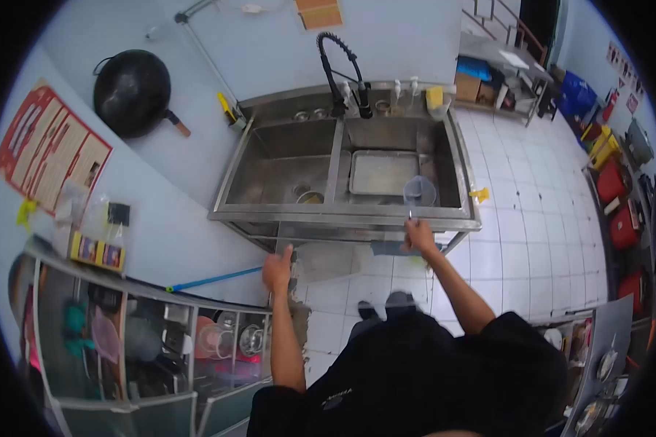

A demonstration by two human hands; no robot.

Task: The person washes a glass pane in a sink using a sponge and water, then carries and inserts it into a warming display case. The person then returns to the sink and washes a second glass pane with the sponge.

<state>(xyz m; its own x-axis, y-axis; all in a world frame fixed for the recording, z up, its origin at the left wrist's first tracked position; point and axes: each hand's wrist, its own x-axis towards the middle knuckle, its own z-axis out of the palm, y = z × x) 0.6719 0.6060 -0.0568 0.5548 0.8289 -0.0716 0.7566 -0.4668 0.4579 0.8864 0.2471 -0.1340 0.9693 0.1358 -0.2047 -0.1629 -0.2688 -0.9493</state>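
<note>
My right hand [419, 237] is closed around the handle of a clear round scoop [419, 192], whose bowl is over the front right part of the right sink basin. Lower and further left, my left hand [277, 272] is closed with its thumb up, at the left edge of a large see-through plastic container [328, 262]. That container hangs in front of the steel double sink [291, 217], and its outline is faint. A rectangular metal tray [385, 172] lies in the right basin. In the left basin a small round item sits by the drain.
A black spring faucet [364, 109] rises behind the sink, with bottles and a yellow sponge [434, 97] on the ledge. A wok [132, 95] hangs on the left wall. Glass-fronted shelving [157, 293] stands lower left, near a blue pole [215, 279]. Red items line the right side.
</note>
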